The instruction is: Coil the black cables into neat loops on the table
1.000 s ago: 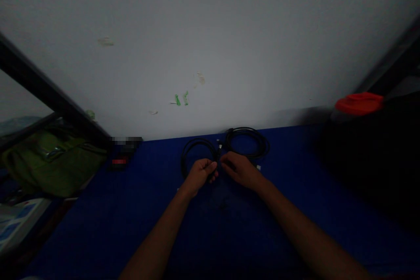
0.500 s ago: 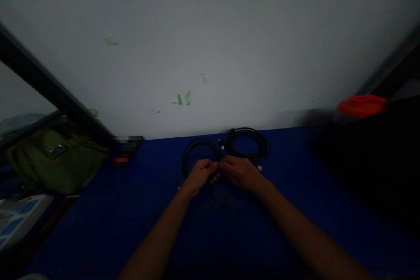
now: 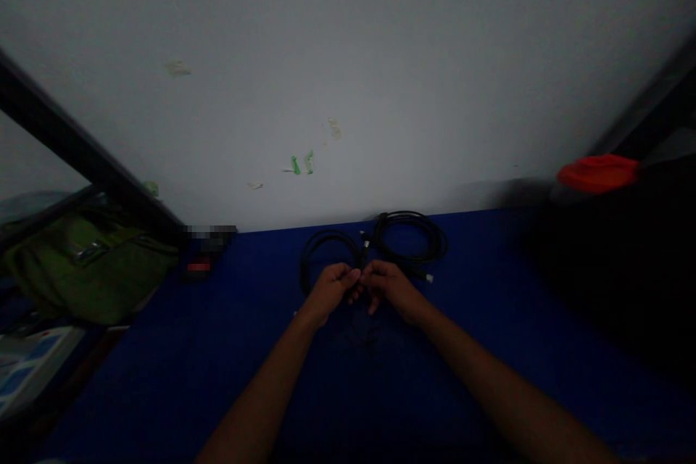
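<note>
Two coiled black cables lie near the back of the blue surface. Closed fingers of my left hand point(image 3: 333, 291) grip the lower right part of the left coiled cable point(image 3: 307, 255). Beside it, my right hand point(image 3: 392, 288) pinches at the same spot, its fingertips near my left thumb; what lies between them is too dark to make out. The right coiled cable point(image 3: 439, 241) rests just beyond my right hand, with a pale connector point(image 3: 429, 278) at its lower end. Another metallic connector point(image 3: 366, 243) shows between the two coils.
A blue tabletop point(image 3: 228, 348) meets a pale wall point(image 3: 413, 87). At the left are a dark object with a red patch point(image 3: 199, 267) and a green bag point(image 3: 87, 261) beyond a dark post. A red-orange item point(image 3: 598, 173) sits by a large black shape at the right.
My right hand has shifted slightly, and its lower fingers have spread downward. The connector at the right coil's lower end shows more clearly. My left hand stays almost in place.
</note>
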The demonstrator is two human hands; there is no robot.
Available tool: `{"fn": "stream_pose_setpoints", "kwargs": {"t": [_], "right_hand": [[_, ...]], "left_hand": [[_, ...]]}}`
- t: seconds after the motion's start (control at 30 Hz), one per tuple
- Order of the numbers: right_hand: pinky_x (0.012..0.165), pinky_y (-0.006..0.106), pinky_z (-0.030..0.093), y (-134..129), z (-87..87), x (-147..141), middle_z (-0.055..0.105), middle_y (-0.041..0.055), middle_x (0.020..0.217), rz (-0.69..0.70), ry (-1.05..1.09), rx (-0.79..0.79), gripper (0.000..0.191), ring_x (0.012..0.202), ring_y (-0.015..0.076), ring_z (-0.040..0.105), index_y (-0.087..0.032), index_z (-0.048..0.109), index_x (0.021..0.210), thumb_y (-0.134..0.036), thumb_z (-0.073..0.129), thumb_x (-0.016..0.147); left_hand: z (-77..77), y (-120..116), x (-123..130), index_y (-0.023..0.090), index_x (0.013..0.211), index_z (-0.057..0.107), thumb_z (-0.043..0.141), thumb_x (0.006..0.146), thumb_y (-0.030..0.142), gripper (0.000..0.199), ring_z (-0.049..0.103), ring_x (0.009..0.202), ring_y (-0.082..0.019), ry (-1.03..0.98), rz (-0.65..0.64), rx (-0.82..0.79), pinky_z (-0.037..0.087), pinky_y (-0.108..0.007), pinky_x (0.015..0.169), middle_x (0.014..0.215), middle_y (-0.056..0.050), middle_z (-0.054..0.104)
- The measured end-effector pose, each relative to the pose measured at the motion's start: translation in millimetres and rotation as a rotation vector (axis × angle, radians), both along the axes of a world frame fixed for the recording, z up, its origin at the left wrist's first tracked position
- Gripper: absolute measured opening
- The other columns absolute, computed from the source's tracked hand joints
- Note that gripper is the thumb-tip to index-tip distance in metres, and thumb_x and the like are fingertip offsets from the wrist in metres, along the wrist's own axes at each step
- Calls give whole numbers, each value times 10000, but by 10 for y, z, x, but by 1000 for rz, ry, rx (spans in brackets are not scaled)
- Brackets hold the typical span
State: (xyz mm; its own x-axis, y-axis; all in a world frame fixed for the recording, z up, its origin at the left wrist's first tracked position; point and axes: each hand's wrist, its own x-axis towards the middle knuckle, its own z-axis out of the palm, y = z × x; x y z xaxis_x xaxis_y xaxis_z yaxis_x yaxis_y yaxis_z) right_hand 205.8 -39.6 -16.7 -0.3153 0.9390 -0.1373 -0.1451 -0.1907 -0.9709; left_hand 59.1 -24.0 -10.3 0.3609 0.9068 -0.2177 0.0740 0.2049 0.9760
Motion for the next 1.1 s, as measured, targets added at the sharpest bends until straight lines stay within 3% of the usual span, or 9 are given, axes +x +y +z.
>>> {"fn": "stream_pose_setpoints", "kwargs": {"t": [0.17, 0.27, 0.37, 0.43, 0.6, 0.77, 0.9, 1.0, 1.1], "right_hand": [[434, 257, 480, 22, 5, 36, 529, -35, 571, 41, -14, -37, 238, 423, 73, 454, -161, 495, 708, -372, 604, 698], [432, 254, 436, 54, 58, 131, 520, -28, 571, -41, -303, 179, 241, 440, 103, 478, -168, 510, 752, -403, 561, 743], [579, 291, 437, 81, 148, 269, 572, 27, 695, -335, -740, 599, 157, 647, 165, 540, -171, 547, 802, -325, 549, 775], [641, 319, 425, 96, 193, 350, 585, 57, 738, -455, -970, 760, 130, 775, 215, 530, -170, 558, 849, -286, 525, 798], [685, 327, 403, 96, 171, 346, 593, 88, 782, -390, -1078, 904, 127, 780, 219, 505, -143, 561, 864, -241, 487, 829], [568, 251, 369, -15, 95, 89, 573, 24, 668, -72, -802, 693, 281, 610, 138, 520, -160, 562, 718, -383, 468, 861], [497, 206, 355, -84, 27, -83, 550, -12, 648, 17, -451, 454, 283, 558, 98, 491, -158, 561, 804, -438, 521, 818], [405, 180, 333, -96, -9, -139, 483, -54, 596, 33, -198, 316, 285, 443, 62, 421, -177, 511, 808, -459, 548, 787], [312, 168, 294, -87, 1, -133, 433, -83, 548, 35, -55, 183, 315, 341, 40, 354, -192, 450, 737, -483, 568, 757]], "left_hand": [[-13, 5, 8, 143, 673, 514, 578, 697, 466, 331, 482, 465, -86, 35, 33, 23, 374, -216, 468, 587, 13, 559], [-44, 50, -34, 150, 672, 512, 521, 739, 477, 334, 476, 453, -89, 143, 77, 123, 365, -216, 458, 576, 15, 551], [-116, 133, -117, 154, 684, 530, 474, 774, 474, 337, 482, 452, -94, 287, 136, 241, 354, -217, 459, 565, 12, 555], [-165, 184, -170, 155, 685, 537, 468, 780, 464, 331, 490, 460, -98, 347, 153, 264, 350, -216, 463, 567, 6, 563], [-142, 187, -193, 158, 683, 536, 497, 769, 470, 326, 482, 448, -97, 282, 165, 217, 342, -213, 448, 565, 5, 571], [78, 89, -113, 139, 707, 584, 649, 684, 419, 288, 535, 590, -89, -125, 255, 79, 414, -199, 576, 664, -1, 595], [183, 13, -39, 130, 733, 613, 750, 590, 337, 286, 571, 722, -108, -390, 297, -89, 445, -204, 672, 782, -24, 624], [160, -26, 14, 131, 743, 600, 736, 617, 349, 285, 576, 704, -120, -416, 233, -102, 451, -221, 647, 788, -33, 626], [133, -35, 27, 140, 799, 593, 645, 708, 407, 287, 580, 743, -142, -274, 146, 28, 449, -242, 677, 795, -36, 626]]}}
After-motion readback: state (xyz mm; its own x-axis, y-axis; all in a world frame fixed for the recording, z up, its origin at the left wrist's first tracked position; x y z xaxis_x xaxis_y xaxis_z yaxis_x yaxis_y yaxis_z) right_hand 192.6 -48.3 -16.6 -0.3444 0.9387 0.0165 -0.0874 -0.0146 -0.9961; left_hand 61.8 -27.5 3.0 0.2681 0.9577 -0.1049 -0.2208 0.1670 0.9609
